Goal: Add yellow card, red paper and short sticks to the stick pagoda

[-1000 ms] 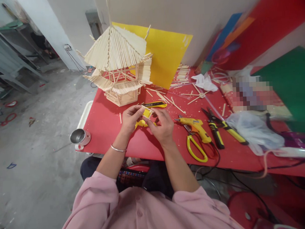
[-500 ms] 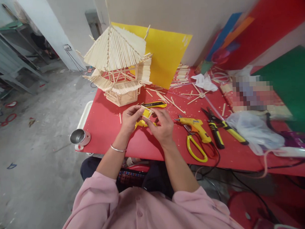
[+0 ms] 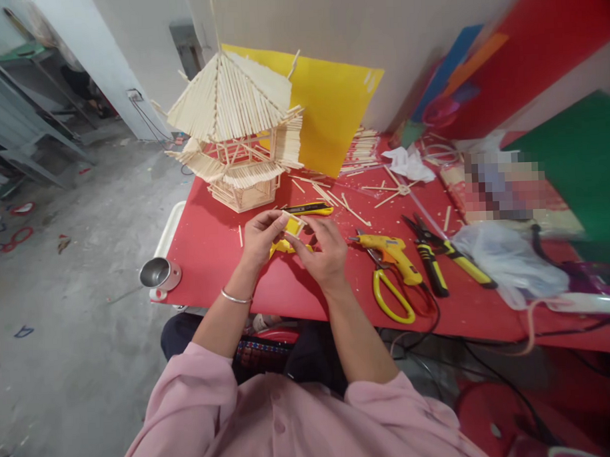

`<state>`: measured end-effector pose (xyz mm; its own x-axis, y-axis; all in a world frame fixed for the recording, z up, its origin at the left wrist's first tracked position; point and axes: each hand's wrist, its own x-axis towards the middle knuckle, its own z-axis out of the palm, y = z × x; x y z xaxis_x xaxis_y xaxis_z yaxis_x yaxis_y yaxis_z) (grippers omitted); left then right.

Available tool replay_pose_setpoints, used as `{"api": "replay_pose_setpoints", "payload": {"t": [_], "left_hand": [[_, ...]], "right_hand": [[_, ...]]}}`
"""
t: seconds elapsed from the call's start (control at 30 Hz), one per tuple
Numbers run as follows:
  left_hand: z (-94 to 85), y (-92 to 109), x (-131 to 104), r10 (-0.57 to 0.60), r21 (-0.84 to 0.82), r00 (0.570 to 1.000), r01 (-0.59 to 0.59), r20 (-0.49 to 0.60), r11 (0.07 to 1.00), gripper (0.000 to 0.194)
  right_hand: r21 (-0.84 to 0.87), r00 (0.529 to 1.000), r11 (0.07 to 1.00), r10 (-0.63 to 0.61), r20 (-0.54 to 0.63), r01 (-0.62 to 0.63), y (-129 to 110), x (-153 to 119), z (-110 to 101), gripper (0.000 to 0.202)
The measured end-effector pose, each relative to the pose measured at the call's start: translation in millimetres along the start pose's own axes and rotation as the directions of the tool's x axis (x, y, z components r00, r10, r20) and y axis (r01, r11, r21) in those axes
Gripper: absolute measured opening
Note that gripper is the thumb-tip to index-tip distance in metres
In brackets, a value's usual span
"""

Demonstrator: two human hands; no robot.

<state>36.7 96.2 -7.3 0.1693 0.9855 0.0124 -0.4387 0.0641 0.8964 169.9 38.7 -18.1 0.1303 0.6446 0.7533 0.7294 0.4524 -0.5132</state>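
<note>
Between my two hands is a small frame of pale wooden sticks point(image 3: 294, 223), with yellow showing through its middle. My left hand point(image 3: 263, 235) pinches its left side between thumb and fingers. From the right, my right hand point(image 3: 327, 249) grips the other side the same way. Beneath the frame lies yellow paper point(image 3: 284, 246), partly covered by my fingers. A yellow and black utility knife point(image 3: 311, 208) rests just beyond my hands. Farther back stands a pagoda model point(image 3: 236, 131) made of the same sticks, its tiered roof pointed at the top.
On the red table point(image 3: 287, 292), a yellow glue gun point(image 3: 392, 252) lies right of my hands, over yellow-handled scissors point(image 3: 392, 297). Black and yellow pliers point(image 3: 438, 254) and a plastic bag point(image 3: 511, 261) are farther right. A metal cup point(image 3: 160, 273) sits at the left edge. Loose sticks point(image 3: 362, 150) lie behind.
</note>
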Motion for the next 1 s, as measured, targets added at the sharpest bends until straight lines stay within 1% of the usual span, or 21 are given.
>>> {"api": "replay_pose_setpoints", "payload": {"t": [0.13, 0.27, 0.37, 0.57, 0.8, 1.0], "left_hand": [[0.1, -0.4, -0.1, -0.005, 0.006, 1.000, 0.005, -0.009, 1.000, 0.046], [0.7, 0.2, 0.0, -0.007, 0.005, 1.000, 0.007, -0.019, 1.000, 0.046], [0.8, 1.1, 0.0, -0.007, 0.007, 1.000, 0.007, -0.018, 1.000, 0.045], [0.2, 1.1, -0.9, -0.019, -0.002, 1.000, 0.019, -0.025, 1.000, 0.045], [-0.6, -1.1, -0.3, -0.013, -0.016, 1.000, 0.013, -0.018, 1.000, 0.044], [0.8, 1.3, -0.5, -0.018, -0.009, 1.000, 0.017, -0.025, 1.000, 0.045]], "right_hand": [[-0.001, 1.000, 1.000, -0.012, -0.003, 0.012, 0.0, -0.1, -0.4, 0.038], [-0.023, 1.000, 0.999, 0.022, 0.019, -0.022, 0.8, -0.8, 0.0, 0.039], [-0.009, 0.999, 0.999, 0.033, 0.023, -0.032, 1.2, -1.2, 0.0, 0.039], [-0.024, 0.999, 0.999, 0.030, 0.022, -0.029, 1.0, -1.3, 0.0, 0.039], [0.001, 1.000, 1.000, 0.005, 0.005, -0.005, 1.0, -1.4, 0.9, 0.039], [-0.010, 1.000, 1.000, 0.000, 0.005, 0.000, 1.1, -1.4, 0.6, 0.039]]}}
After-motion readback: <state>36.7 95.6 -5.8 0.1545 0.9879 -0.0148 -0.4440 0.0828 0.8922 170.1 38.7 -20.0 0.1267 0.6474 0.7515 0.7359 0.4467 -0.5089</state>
